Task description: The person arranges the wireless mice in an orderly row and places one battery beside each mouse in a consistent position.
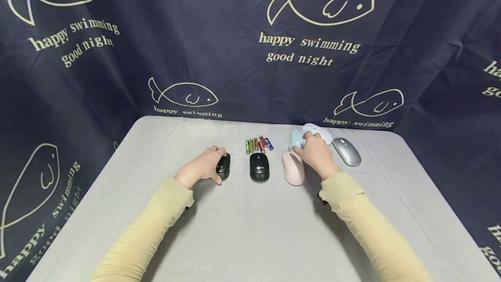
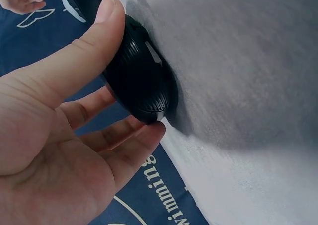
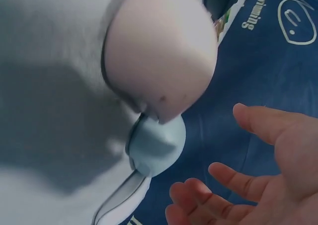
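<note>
At the left of the row, my left hand [image 1: 205,163] holds a black computer mouse [image 1: 224,168] by its sides. The left wrist view shows the thumb on one side of that mouse [image 2: 141,76] and fingertips at its other side and end; it stands on the tabletop. My right hand [image 1: 316,150] hovers around a light blue mouse [image 1: 296,137], between a pink mouse [image 1: 293,169] and a white mouse [image 1: 321,133]. Seen from the right wrist, its fingers are spread loosely beside the blue mouse [image 3: 158,140] with nothing between them.
A second black mouse [image 1: 259,168] stands mid-table, with several colourful batteries [image 1: 258,143] lying just behind it. To the right of my right hand is a grey mouse [image 1: 347,151]. A dark blue fish-print curtain [image 1: 242,55] surrounds the back and sides of the pale table [image 1: 250,229].
</note>
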`<state>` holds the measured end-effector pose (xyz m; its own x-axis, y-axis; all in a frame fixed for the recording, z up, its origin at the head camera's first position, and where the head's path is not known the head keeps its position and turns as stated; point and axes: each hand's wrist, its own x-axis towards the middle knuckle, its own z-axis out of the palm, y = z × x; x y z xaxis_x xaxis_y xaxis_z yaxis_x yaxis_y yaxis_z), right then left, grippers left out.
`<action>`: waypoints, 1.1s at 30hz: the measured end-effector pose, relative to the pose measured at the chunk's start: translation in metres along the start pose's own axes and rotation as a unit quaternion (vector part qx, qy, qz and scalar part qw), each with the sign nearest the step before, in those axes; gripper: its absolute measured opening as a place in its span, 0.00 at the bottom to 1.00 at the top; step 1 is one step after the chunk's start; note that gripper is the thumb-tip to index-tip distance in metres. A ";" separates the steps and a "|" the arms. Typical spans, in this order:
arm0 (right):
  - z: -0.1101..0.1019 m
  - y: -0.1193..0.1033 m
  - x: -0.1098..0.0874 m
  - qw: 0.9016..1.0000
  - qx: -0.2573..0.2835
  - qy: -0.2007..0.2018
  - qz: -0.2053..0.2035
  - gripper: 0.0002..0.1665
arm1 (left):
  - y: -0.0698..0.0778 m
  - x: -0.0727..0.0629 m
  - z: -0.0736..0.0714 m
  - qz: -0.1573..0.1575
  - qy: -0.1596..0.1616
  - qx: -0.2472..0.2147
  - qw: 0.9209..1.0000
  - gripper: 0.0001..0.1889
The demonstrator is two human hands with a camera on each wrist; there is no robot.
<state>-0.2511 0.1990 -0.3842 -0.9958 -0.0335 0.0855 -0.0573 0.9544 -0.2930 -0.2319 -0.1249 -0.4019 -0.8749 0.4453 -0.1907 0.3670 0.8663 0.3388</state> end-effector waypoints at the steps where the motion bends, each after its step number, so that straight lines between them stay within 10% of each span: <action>1: -0.001 0.001 0.002 1.000 0.000 0.003 -0.002 0.35 | 0.000 -0.001 0.000 0.001 0.002 0.002 1.000 0.42; 33: 0.023 0.021 0.064 0.998 0.013 -0.059 0.020 0.39 | 0.002 0.000 0.000 -0.006 -0.001 0.009 1.000 0.43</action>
<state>-0.3181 0.2103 -0.4071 -0.9988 -0.0312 -0.0386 -0.0173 0.9478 -0.3185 -0.2312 -0.1232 -0.4010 -0.8789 0.4344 -0.1970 0.3610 0.8757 0.3206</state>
